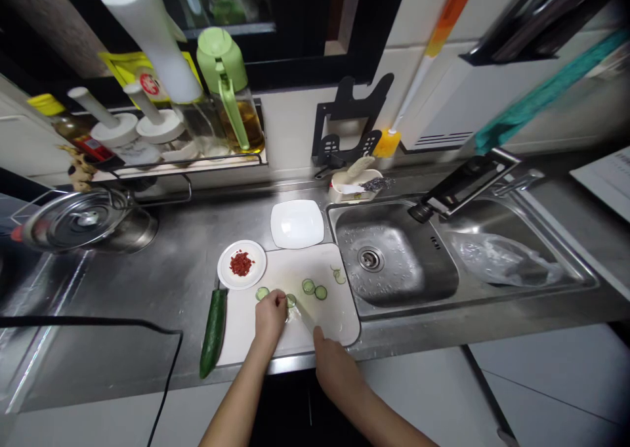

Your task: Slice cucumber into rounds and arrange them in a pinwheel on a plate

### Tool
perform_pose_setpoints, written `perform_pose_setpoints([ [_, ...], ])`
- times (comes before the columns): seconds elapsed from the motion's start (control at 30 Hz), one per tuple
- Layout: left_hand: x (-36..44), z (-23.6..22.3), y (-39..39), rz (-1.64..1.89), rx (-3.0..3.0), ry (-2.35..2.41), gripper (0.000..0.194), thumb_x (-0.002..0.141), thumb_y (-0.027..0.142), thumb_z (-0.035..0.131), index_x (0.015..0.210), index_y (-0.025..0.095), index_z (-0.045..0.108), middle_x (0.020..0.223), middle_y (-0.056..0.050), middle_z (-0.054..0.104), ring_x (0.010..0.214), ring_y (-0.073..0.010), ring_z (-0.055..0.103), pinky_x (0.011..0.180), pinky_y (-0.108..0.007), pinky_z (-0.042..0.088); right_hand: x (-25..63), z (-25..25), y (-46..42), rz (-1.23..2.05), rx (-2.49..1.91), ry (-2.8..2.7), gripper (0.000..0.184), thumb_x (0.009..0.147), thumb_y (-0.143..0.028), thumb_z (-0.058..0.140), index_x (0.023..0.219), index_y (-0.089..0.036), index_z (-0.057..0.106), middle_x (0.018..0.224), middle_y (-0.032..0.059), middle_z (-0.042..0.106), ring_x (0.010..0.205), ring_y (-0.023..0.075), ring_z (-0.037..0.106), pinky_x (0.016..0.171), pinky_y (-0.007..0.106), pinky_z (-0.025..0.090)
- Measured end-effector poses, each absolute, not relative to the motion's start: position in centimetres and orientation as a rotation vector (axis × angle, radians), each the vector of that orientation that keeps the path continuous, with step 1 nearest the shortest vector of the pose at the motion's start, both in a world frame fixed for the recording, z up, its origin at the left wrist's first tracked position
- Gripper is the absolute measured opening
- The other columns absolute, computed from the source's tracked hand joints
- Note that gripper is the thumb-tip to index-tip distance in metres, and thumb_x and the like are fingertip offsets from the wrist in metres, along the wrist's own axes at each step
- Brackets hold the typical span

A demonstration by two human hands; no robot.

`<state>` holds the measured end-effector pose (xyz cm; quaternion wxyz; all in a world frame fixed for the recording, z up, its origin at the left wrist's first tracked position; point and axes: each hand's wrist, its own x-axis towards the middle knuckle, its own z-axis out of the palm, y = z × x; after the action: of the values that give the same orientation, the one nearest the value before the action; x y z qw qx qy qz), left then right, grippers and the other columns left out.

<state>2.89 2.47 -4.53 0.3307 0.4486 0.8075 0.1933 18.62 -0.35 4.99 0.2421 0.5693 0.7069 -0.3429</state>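
Observation:
My left hand (270,312) is curled over a short piece of cucumber (290,300) on the white cutting board (335,316). My right hand (332,361) grips a knife (305,316) whose blade lies against that piece. A few thin cucumber slices (315,289) are scattered on the board, one more (262,293) to the left of my left hand. A whole dark green cucumber (213,331) rests along the board's left edge. A small round plate with chopped red chilli (241,264) stands behind the board.
A square white dish (296,223) stands behind the board. Right of it is the steel sink (394,263) with a tap (462,184) and a plastic bag (497,260). A pot lid (79,220), oil bottles (231,92) on a rack and a black cable (167,355) are at left.

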Motion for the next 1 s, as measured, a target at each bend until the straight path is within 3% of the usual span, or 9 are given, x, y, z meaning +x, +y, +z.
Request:
perform_pose_setpoints([
  [0.57,2.9,-4.6,2.6,0.502,1.198,2.106,0.016,0.078,0.021,0.049,0.075,0.02,0.065,0.07,-0.002,0.067,0.066,-0.0136,0.059,0.062,-0.022,0.036,18.4,4.6,-0.1,-1.049,1.541,1.937,0.052,0.077,0.005,0.029,0.126,-0.007,0.044,0.099,0.0199,0.065,0.095,0.0246,0.063,0.076,0.033,0.047],
  [1.0,2.8,-4.5,2.2,0.578,1.164,2.054,0.016,0.076,0.025,0.049,0.072,0.02,0.064,0.069,-0.001,0.067,0.065,-0.0138,0.059,0.064,-0.022,0.039,20.0,4.5,-1.2,-1.049,1.516,1.862,0.062,0.075,0.005,0.032,0.136,-0.006,0.034,0.109,0.0198,0.062,0.101,0.0256,0.059,0.082,0.034,0.045],
])
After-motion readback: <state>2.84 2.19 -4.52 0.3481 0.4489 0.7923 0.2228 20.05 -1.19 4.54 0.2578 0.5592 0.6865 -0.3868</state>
